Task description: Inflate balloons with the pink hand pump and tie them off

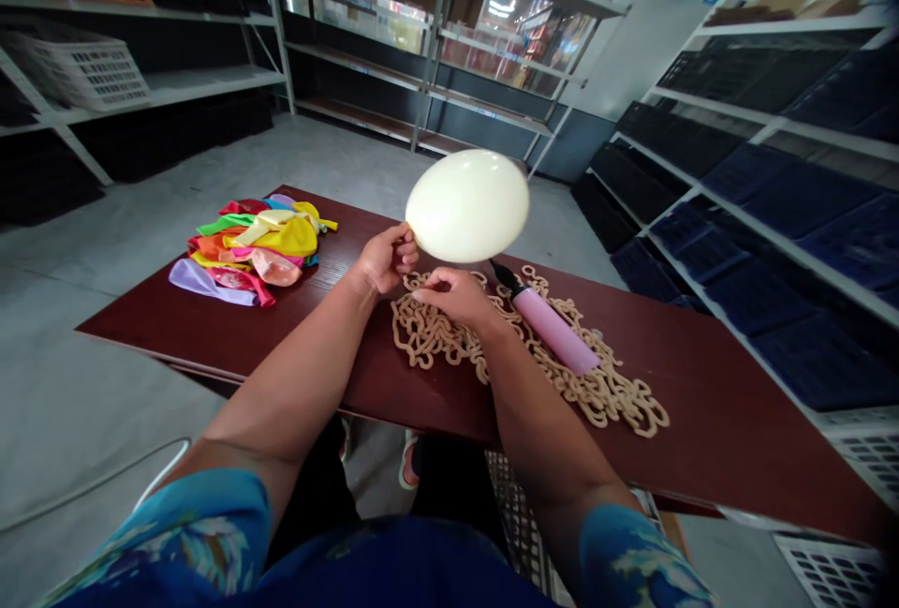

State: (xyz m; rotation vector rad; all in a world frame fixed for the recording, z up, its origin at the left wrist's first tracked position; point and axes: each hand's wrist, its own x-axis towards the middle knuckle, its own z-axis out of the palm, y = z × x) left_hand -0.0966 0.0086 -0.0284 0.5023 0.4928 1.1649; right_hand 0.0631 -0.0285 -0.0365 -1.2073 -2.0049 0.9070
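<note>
A blown-up pale cream balloon (467,205) hangs above the far side of the table. Its neck is pinched in the fingers of my left hand (385,259). My right hand (456,297) hovers just below the balloon, over a heap of tan curly cord-like strands (425,334), with its thumb and fingers curled toward each other; whether anything is between them I cannot make out. Close by on the right, a pink hand pump (558,332) with a black nozzle end lies on the strands. To the left is a pile of limp, colourful balloons (259,247).
Everything lies on a dark red-brown table (337,346). Metal shelving (435,74) stands behind it, with dark blue crates (787,252) on racks at the right. A white basket (81,69) sits on a left shelf. A pale cable (105,486) runs over the floor.
</note>
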